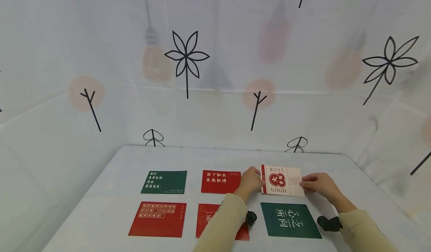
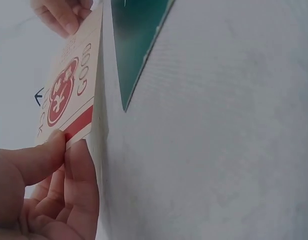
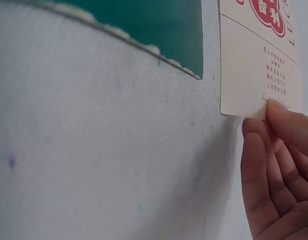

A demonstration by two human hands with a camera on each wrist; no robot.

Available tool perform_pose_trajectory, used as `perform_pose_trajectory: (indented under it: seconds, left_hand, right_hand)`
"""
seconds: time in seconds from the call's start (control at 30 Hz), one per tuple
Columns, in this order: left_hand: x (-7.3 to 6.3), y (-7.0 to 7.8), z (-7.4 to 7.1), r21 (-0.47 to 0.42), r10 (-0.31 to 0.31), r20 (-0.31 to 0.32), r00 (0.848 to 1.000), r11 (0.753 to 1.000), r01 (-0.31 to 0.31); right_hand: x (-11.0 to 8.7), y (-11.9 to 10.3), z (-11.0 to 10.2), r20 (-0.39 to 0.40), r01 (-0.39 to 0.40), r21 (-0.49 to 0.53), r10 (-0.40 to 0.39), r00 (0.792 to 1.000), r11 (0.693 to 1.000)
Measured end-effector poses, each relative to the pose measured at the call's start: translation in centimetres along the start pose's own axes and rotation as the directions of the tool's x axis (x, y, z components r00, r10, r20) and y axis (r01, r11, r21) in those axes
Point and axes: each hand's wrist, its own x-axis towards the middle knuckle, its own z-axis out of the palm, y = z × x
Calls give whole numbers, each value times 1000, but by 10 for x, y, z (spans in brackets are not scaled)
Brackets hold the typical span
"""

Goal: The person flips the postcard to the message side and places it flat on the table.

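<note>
Left hand [image 1: 249, 181] and right hand [image 1: 324, 187] pinch a card's [image 1: 282, 180] opposite ends.

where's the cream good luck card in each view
Head: the cream card is right of centre, lower half.
Left wrist: cream card, upper left.
Right wrist: cream card, upper right, cut off at top.
Shared landmark: green card, partly visible in both wrist views.

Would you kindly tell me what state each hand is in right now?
Left hand: holding the cream card, pinching its red-striped end.
Right hand: holding the same card, pinching the opposite end.
</note>
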Motion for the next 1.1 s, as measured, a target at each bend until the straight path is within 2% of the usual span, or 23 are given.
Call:
perform_pose_trajectory:
  seconds: [0.4, 0.7, 0.9, 1.1]
  left_hand:
    - [2, -2, -4, -118, -23, -32, 999, 993, 19]
    - [3, -5, -8, -127, -46, -71, 996, 991, 36]
    - [4, -6, -9, -110, -28, -87, 996, 994, 18]
    - [4, -5, -10, -100, -21, -101, 995, 995, 11]
  right_hand:
    - [-3, -1, 0, -19, -7, 86, 8, 1000, 996]
    - [-5, -2, 2, -4, -36, 164, 37, 999, 986]
    - [-5, -2, 4, 10, -36, 223, 35, 999, 974]
    - [-5, -3, 5, 10, -28, 240, 26, 1000, 970]
